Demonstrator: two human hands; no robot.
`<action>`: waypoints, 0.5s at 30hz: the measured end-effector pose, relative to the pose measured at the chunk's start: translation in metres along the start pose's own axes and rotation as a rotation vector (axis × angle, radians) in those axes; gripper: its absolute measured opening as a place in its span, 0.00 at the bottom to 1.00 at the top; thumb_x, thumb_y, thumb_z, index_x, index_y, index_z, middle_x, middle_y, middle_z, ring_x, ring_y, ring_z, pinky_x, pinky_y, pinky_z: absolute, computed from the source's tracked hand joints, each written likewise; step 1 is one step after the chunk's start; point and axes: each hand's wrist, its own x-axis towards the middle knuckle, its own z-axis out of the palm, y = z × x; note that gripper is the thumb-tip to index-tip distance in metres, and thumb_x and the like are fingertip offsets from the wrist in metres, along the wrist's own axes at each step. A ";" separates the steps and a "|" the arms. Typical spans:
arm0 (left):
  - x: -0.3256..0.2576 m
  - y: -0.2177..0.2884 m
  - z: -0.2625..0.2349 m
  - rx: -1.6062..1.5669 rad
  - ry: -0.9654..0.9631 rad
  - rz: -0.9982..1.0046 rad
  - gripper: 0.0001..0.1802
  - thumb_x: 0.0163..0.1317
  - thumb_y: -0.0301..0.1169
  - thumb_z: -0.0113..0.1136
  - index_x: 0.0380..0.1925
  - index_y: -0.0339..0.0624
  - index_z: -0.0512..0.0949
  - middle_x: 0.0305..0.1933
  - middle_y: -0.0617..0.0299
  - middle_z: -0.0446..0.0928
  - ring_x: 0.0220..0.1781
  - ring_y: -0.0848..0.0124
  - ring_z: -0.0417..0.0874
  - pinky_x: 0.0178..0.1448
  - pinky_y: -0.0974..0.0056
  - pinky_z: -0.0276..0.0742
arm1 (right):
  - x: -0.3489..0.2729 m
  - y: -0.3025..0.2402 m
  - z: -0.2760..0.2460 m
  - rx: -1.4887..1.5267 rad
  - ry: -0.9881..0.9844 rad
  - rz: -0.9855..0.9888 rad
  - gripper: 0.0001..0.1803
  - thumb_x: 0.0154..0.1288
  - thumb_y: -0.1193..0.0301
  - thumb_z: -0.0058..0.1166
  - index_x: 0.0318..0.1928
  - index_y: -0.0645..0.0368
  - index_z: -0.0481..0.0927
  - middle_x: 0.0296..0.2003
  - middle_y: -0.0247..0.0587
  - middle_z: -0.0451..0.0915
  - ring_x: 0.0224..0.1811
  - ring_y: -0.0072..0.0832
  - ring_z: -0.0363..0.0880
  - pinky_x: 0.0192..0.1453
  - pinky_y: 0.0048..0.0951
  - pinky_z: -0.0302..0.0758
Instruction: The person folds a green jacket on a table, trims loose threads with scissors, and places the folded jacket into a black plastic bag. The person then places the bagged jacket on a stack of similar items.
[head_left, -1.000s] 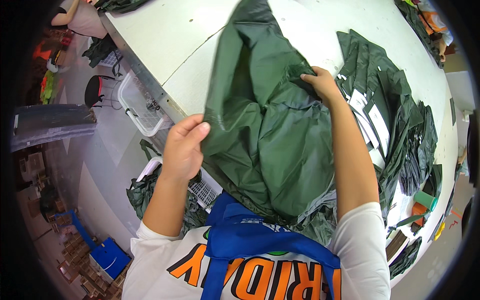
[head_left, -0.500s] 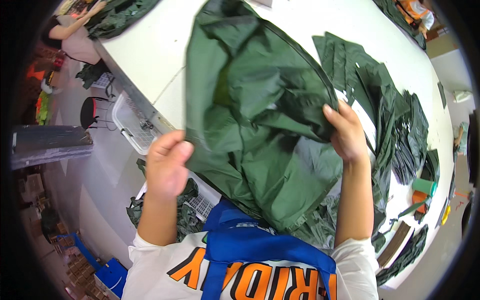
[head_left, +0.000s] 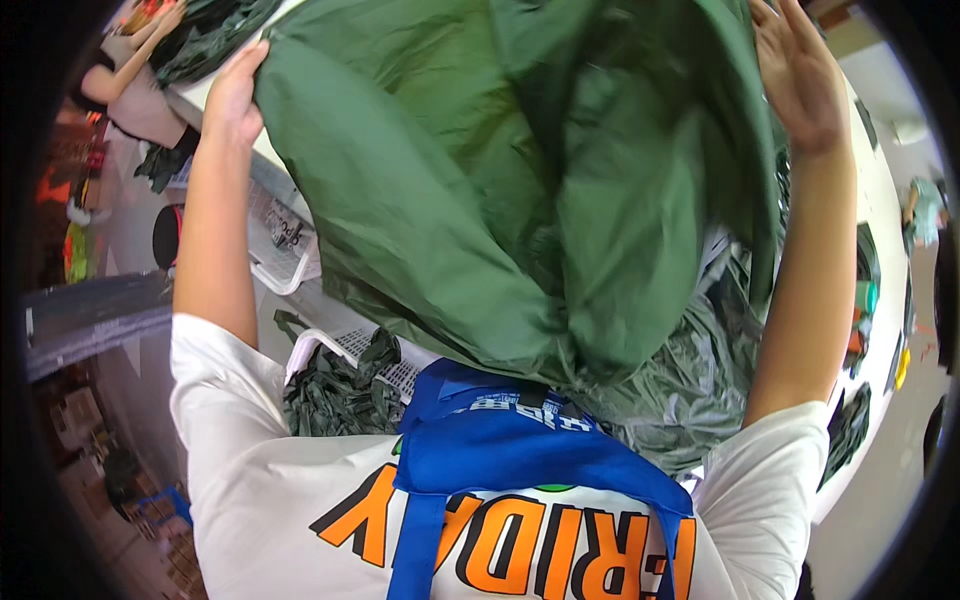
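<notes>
A large dark green piece of thin, shiny fabric [head_left: 430,170] is spread wide between my raised hands. Its exact kind of article cannot be made out. My left hand [head_left: 236,98] pinches its upper left corner between thumb and fingers. At the upper right edge, my right hand [head_left: 803,90] grips the cloth, its fingertips partly cut off by the picture's top. The fabric falls in deep folds toward my blue apron [head_left: 520,440] and hides most of the table in front of me.
More crumpled green fabric [head_left: 690,390] lies under the right side of the held piece. White plastic baskets [head_left: 285,265] stand left of the table, one with green fabric [head_left: 350,395] in it. A green cylindrical thing [head_left: 866,296] is at the right. Another person [head_left: 135,75] works at far left.
Both hands have moved up and apart, stretching the fabric out wide. My left hand, earlier beside the cloth's left edge, now pinches its corner.
</notes>
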 end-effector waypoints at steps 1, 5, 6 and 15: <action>0.001 -0.008 -0.006 0.072 -0.043 -0.211 0.15 0.66 0.40 0.55 0.45 0.41 0.76 0.41 0.60 0.81 0.39 0.67 0.83 0.49 0.59 0.79 | -0.003 -0.012 -0.022 -0.096 0.010 0.020 0.32 0.68 0.56 0.52 0.65 0.58 0.60 0.59 0.47 0.67 0.60 0.36 0.68 0.64 0.37 0.67; -0.073 -0.071 -0.014 0.209 -0.090 -0.764 0.32 0.62 0.49 0.59 0.61 0.43 0.67 0.57 0.59 0.76 0.54 0.62 0.79 0.56 0.50 0.75 | -0.122 0.005 -0.083 -0.937 0.522 -0.006 0.32 0.70 0.57 0.47 0.67 0.63 0.60 0.65 0.48 0.64 0.70 0.35 0.57 0.72 0.34 0.53; -0.085 -0.106 -0.043 0.266 -0.198 -0.830 0.35 0.62 0.46 0.60 0.64 0.42 0.63 0.61 0.57 0.72 0.60 0.61 0.75 0.56 0.50 0.75 | -0.177 0.016 -0.110 -1.045 0.719 0.040 0.34 0.69 0.55 0.48 0.67 0.65 0.61 0.65 0.49 0.63 0.70 0.35 0.58 0.72 0.35 0.53; -0.122 -0.080 -0.070 0.193 -0.336 -0.558 0.29 0.56 0.35 0.66 0.56 0.36 0.72 0.53 0.57 0.77 0.54 0.64 0.78 0.60 0.58 0.72 | -0.623 0.142 -0.129 -0.902 1.701 0.618 0.39 0.58 0.52 0.62 0.58 0.73 0.68 0.54 0.57 0.74 0.52 0.43 0.73 0.55 0.37 0.71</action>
